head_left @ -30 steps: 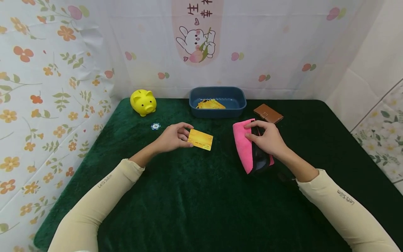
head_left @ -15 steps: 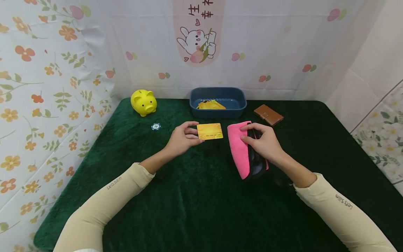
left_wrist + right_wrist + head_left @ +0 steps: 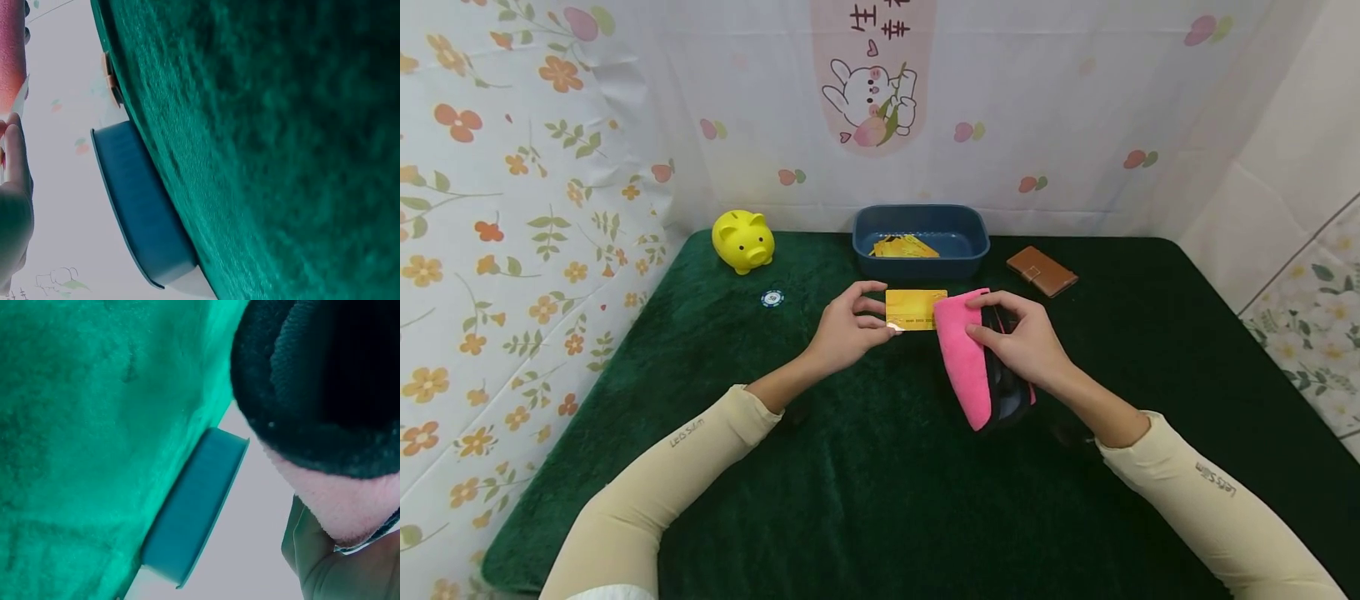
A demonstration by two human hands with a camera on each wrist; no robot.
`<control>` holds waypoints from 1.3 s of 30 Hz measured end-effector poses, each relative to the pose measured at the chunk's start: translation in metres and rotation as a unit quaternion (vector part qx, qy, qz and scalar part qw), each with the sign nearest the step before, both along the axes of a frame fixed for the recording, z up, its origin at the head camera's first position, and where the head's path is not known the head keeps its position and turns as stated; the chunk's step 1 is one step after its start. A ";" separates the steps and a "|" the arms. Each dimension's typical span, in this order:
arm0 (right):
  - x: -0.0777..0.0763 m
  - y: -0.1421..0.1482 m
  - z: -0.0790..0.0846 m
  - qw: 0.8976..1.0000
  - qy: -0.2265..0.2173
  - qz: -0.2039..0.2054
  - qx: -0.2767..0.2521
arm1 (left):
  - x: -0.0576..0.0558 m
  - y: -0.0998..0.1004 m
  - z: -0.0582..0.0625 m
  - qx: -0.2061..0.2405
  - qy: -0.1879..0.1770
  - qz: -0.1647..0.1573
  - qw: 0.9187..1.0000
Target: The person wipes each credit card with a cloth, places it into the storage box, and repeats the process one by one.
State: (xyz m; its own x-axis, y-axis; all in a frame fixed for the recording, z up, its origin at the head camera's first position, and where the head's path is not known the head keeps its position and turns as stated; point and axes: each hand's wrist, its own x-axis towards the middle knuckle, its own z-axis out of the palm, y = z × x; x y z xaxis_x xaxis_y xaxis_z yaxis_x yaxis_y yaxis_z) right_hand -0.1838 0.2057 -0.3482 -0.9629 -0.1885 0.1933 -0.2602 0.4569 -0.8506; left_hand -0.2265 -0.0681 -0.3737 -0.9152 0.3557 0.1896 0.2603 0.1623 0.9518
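A yellow bank card [image 3: 912, 310] is pinched at its left end by my left hand [image 3: 846, 329], thumb below and fingers above. Its right end meets the upper left edge of a soft pink item with black parts [image 3: 962, 362], and I cannot tell whether it is inside or behind. My right hand [image 3: 1026, 337] pinches that pink item near its top, holding it above the table. From the right wrist, its fuzzy pink outside [image 3: 350, 494] and a wide dark-rimmed opening show. The left wrist view catches my left hand [image 3: 15, 187] at its edge.
A blue bin [image 3: 921, 267] holding several yellow cards [image 3: 904, 247] stands at the back. To its right lies a brown leather wallet [image 3: 1042, 272]. A yellow piggy bank [image 3: 742, 242] and a poker chip [image 3: 772, 298] are at the left on the green cloth [image 3: 850, 492].
My left hand has brought the card rightward and levelled it, up to the pink item. My right hand has shifted the pink item slightly left toward the card.
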 end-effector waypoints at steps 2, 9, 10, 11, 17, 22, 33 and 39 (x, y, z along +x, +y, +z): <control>0.000 0.000 -0.001 1.000 0.000 0.004 -0.001 | 0.001 0.002 -0.001 -0.003 0.001 -0.005 1.000; -0.001 0.001 -0.003 1.000 0.010 0.003 0.000 | 0.001 0.006 -0.003 0.010 0.008 -0.019 1.000; -0.001 0.002 -0.003 1.000 0.011 0.002 0.001 | 0.001 0.006 -0.003 0.013 0.008 -0.022 1.000; -0.001 0.002 -0.002 1.000 0.012 0.002 0.001 | 0.001 0.007 -0.003 0.015 0.005 -0.026 1.000; -0.001 0.003 0.000 1.000 0.017 -0.011 0.003 | 0.001 0.007 -0.002 0.023 -0.015 -0.053 0.998; -0.001 0.004 0.001 0.999 0.021 -0.025 0.005 | 0.001 0.008 -0.002 0.034 -0.023 -0.082 0.996; -0.006 0.004 0.001 1.000 0.018 -0.020 0.002 | 0.000 0.009 -0.003 0.066 -0.007 -0.125 0.990; -0.006 0.002 0.003 1.000 0.016 -0.015 -0.007 | -0.001 0.010 -0.001 0.067 -0.002 -0.135 0.989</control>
